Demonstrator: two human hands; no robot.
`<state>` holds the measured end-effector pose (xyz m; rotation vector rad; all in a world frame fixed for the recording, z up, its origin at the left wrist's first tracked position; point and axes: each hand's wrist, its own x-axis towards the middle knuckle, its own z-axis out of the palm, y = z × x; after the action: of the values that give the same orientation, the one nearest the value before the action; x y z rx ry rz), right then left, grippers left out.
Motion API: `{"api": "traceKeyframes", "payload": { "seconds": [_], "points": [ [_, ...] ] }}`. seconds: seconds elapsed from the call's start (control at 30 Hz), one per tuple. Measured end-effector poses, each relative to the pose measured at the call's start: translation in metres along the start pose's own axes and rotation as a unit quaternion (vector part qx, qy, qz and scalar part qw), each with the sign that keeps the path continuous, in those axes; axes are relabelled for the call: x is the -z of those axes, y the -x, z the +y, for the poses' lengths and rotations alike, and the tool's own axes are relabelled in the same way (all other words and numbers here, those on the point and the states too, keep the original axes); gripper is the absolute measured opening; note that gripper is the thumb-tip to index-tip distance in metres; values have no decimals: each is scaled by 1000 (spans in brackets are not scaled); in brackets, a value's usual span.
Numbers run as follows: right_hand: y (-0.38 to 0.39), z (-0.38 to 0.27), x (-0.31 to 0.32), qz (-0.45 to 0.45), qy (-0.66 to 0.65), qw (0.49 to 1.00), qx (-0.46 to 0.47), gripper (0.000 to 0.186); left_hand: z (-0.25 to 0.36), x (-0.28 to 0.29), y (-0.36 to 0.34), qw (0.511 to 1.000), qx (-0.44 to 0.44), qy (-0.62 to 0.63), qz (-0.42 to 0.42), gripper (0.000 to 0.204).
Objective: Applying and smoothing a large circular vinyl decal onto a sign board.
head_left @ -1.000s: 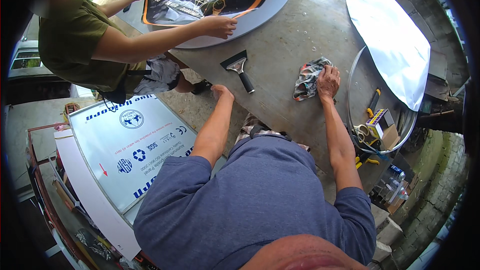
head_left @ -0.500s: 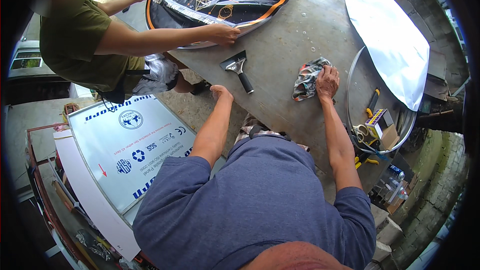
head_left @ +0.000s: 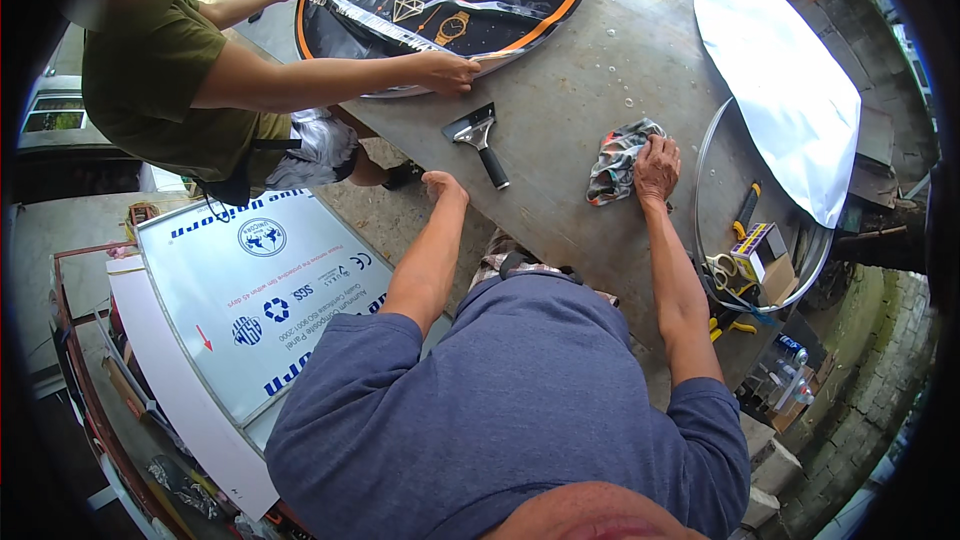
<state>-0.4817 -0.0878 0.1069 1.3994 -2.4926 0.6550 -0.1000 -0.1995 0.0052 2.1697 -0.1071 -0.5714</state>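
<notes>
Black, orange-rimmed round decal point(head_left: 445, 0), lifted and bent a second ago, now lies mostly flat at the head view's upper left, a co-worker's hand point(head_left: 448, 71) at its edge. Half-curled right hand point(head_left: 657, 170) touches a patterned rag point(head_left: 614, 162) on the table point(head_left: 570, 90), grip unclear; left hand point(head_left: 444, 185), near the squeegee point(head_left: 487, 154), has fingers too hidden to tell.

The crumpled rag point(head_left: 615, 168) is blotched grey, black and white, flecked with orange. Black blade and handle flank the silvery metal of the squeegee point(head_left: 486, 148). The round sign point(head_left: 430, 2) is black, ringed in orange, with orange and white lettering. Grey colours the desk point(head_left: 560, 100); plain white, the sheet point(head_left: 785, 90). The composite panel point(head_left: 325, 280) is pale blue, printed in dark blue and red. The utility knife point(head_left: 747, 208) is yellow and black.
</notes>
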Motion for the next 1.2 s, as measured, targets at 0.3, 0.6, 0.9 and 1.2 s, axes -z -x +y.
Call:
{"api": "traceKeyframes", "payload": {
  "seconds": [0.3, 0.6, 0.9, 1.2],
  "points": [
    [1, 4, -5, -9, 4, 1000, -1, 13, 14, 10, 17, 999, 38, -1, -34, 66],
    [-7, -19, 6, -13, -27, 999, 22, 13, -73, -35, -98, 998, -61, 12, -1, 49],
    [1, 1, 1, -5, -5, 1000, 3, 13, -19, -17, -20, 996, -13, -85, 5, 51],
    [1, 3, -3, -7, 0, 1000, 6, 14, 12, 3, 14, 997, 67, -32, -21, 54]
  ]
}}
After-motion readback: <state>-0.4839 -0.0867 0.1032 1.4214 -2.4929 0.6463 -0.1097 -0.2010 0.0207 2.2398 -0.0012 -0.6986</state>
